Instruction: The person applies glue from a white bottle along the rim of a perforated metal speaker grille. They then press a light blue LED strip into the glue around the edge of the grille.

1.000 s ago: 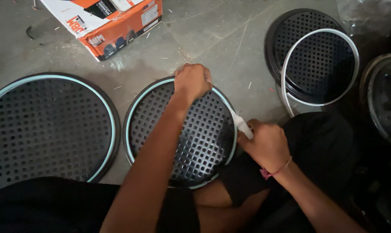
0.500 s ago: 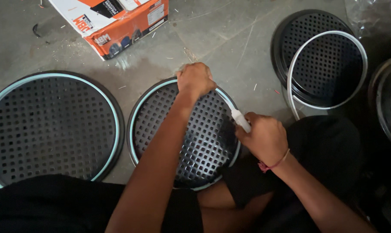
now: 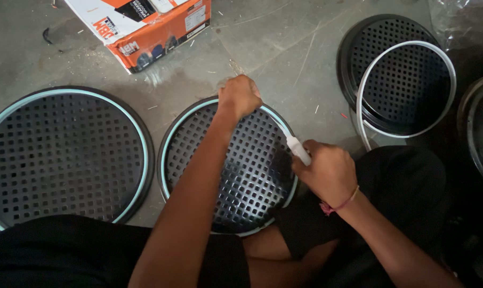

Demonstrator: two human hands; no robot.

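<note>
The left hand [image 3: 239, 97] grips the far rim of a round black perforated grille [image 3: 228, 170] on the floor; the right hand [image 3: 327, 170] presses a white tool [image 3: 298, 149] against its pale edge.

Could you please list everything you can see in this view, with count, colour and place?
Perforated round grille: one, black with pale blue rim, centre, under both hands.
Large grille: one, same colours, left.
Grille with loose white ring: one, black, upper right.
Round part: one, dark, right edge.
Cardboard box: one, orange and white, top.
White tube: one, in right hand.
Floor: grey concrete.
Left hand: on grille's top rim.
Right hand: gripping tube.
</note>
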